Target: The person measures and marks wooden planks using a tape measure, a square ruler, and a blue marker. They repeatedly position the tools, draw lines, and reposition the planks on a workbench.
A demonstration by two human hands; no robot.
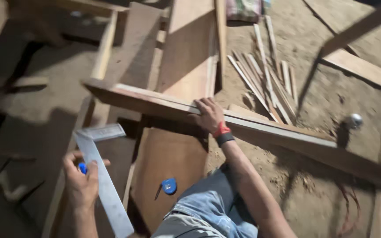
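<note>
The right hand (pixel 209 115) is closed over the long plank (pixel 261 128), whose axis runs from ten to four o'clock, while the left hand (pixel 81 183), at eight o'clock of it, grips the steel square (pixel 106 191) and a blue marker (pixel 82 168).

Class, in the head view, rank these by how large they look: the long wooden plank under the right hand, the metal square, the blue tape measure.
1. Long wooden plank
2. Metal square, though it lies nearer the camera
3. Blue tape measure
</note>
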